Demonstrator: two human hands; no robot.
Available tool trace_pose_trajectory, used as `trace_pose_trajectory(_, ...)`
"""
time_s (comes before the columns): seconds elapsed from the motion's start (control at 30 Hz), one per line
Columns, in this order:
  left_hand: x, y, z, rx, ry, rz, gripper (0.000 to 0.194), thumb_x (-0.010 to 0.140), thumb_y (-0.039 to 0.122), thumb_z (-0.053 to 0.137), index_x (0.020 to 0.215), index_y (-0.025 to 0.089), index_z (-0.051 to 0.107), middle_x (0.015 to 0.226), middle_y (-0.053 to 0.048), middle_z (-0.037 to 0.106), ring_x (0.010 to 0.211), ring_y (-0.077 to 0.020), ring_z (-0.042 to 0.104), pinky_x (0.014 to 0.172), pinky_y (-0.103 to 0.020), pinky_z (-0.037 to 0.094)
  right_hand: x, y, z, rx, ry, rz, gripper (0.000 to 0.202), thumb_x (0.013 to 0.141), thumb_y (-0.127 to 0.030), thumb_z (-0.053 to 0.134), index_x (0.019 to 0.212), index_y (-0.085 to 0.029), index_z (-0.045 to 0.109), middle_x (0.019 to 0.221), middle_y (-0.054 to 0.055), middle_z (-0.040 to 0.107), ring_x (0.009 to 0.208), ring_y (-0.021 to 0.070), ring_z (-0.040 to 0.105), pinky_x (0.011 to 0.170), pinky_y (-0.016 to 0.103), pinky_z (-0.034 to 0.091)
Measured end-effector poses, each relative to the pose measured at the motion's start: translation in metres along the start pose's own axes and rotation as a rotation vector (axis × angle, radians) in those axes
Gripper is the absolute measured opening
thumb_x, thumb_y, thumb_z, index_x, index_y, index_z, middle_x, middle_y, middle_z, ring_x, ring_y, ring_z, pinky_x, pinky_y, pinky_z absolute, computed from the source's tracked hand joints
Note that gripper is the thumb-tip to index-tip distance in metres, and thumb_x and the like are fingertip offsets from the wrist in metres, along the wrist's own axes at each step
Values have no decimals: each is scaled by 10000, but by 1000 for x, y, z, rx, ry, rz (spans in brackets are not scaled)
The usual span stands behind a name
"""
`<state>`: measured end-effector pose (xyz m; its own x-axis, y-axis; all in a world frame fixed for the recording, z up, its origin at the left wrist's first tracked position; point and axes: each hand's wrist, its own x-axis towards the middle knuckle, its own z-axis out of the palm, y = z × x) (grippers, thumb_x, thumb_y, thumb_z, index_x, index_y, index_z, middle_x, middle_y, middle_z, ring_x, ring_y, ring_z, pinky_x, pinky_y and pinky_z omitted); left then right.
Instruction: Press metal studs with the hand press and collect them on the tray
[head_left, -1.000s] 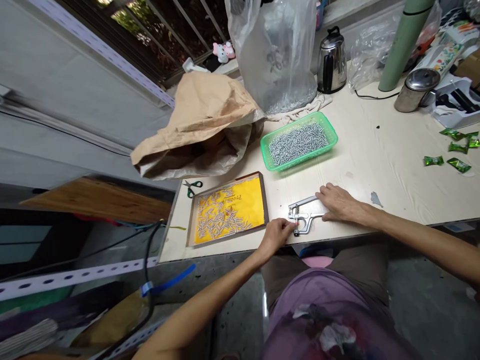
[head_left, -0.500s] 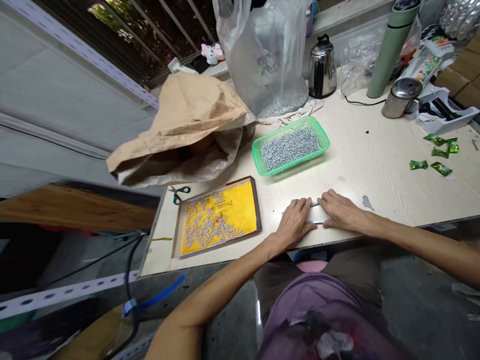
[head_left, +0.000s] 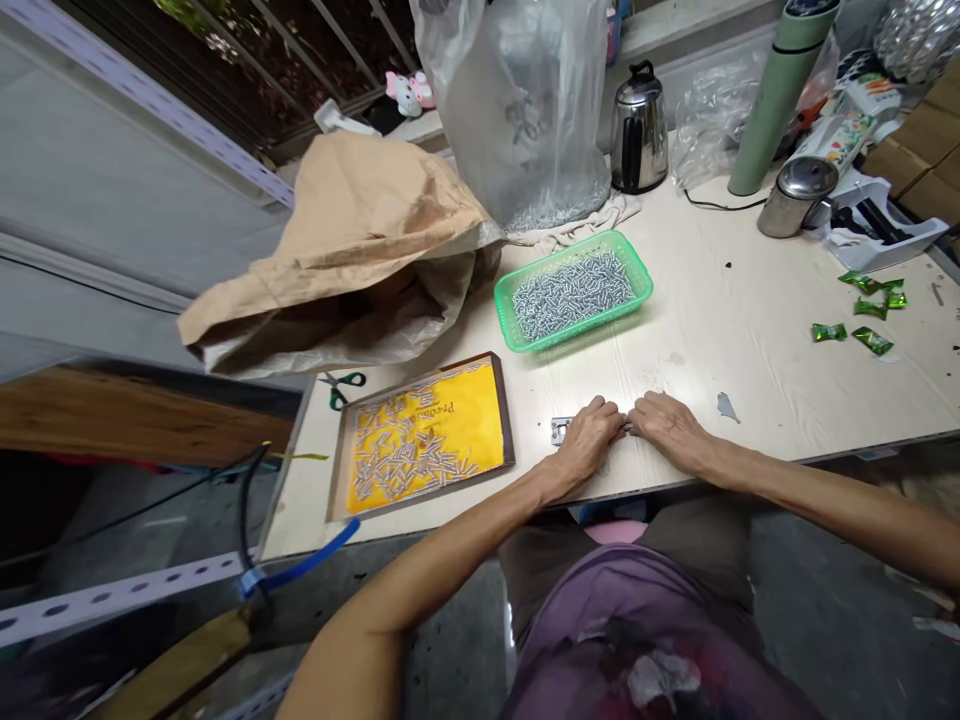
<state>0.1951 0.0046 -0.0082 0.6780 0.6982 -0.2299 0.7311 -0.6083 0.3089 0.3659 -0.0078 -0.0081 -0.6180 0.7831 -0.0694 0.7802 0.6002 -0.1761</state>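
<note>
My left hand [head_left: 592,437] is closed around a metal piece [head_left: 560,429] near the front edge of the table; the silvery end of the piece sticks out to its left. Close beside it, my right hand [head_left: 666,428] is closed too, its fingertips at the other end of the metal, mostly hidden under the fingers. To the left lies a shallow tray [head_left: 508,440] with a yellow bottom and many small metal pins [head_left: 405,465]. Behind my hands stands a green basket [head_left: 641,285] full of small metal pieces [head_left: 574,293].
A brown paper sack [head_left: 375,220] and green-handled scissors [head_left: 349,380] lie at the left. Behind stand a plastic bag [head_left: 525,120], a kettle [head_left: 639,130], a green flask [head_left: 780,100] and a metal cup [head_left: 796,198]. Green-wrapped sweets [head_left: 829,332] lie at the right.
My hands have come closer together, and the two separate metal bars seen between them no longer show. A metal end now shows left of my left hand. The view has shifted slightly.
</note>
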Motion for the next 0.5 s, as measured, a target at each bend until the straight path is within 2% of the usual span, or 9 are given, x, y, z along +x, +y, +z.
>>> trace_pose_trajectory(0.07, -4, -1, 5, -14, 55, 15, 140, 920, 197, 474, 968, 151, 597, 949, -79, 623, 944, -224, 543, 824, -372, 503, -2, 6, -5, 60, 1, 2, 108, 856, -226, 623, 896, -127, 639, 848, 85, 612, 827, 209, 516, 697, 302, 371)
trace_pose_trajectory(0.17, -15, 3, 23, -53, 232, 31, 269, 928, 212, 458, 1181, 157, 529, 1203, -127, 580, 1132, -250, 520, 943, -432, 481, -2, 20, -11, 150, 0, -73, 293, 824, -361, 666, 998, -129, 625, 923, 94, 608, 845, 211, 510, 732, 302, 380)
trace_pose_trajectory(0.23, -24, 10, 40, -81, 332, 69, 321, 942, 189, 406, 1249, 159, 496, 1335, -158, 508, 1278, -264, 439, 1021, -459, 434, 2, 31, -11, 119, 4, -58, 226, 874, -335, 599, 979, -137, 636, 902, 95, 611, 841, 213, 505, 735, 308, 366)
trace_pose_trajectory(0.33, -35, 24, 63, -128, 385, 142, 359, 957, 173, 347, 1289, 159, 482, 1366, -170, 501, 1352, -257, 381, 1073, -476, 385, 16, 42, -11, 12, 27, 63, 163, 908, -221, 517, 867, -144, 656, 856, 100, 620, 848, 223, 493, 720, 319, 338)
trace_pose_trajectory(0.43, -38, 35, 73, -158, 408, 145, 353, 971, 213, 334, 1280, 160, 496, 1310, -163, 559, 1318, -248, 438, 1088, -502, 363, 33, 41, -16, -50, 36, 162, 175, 905, -207, 512, 839, -148, 662, 863, 107, 629, 854, 233, 477, 706, 330, 326)
trace_pose_trajectory(0.5, -35, 38, 73, -169, 435, 139, 340, 972, 235, 344, 1250, 144, 518, 1286, -164, 575, 1294, -254, 465, 1083, -503, 373, 43, 28, -21, -102, 57, 162, 169, 898, -165, 503, 878, -150, 670, 912, 118, 633, 881, 242, 469, 717, 340, 323)
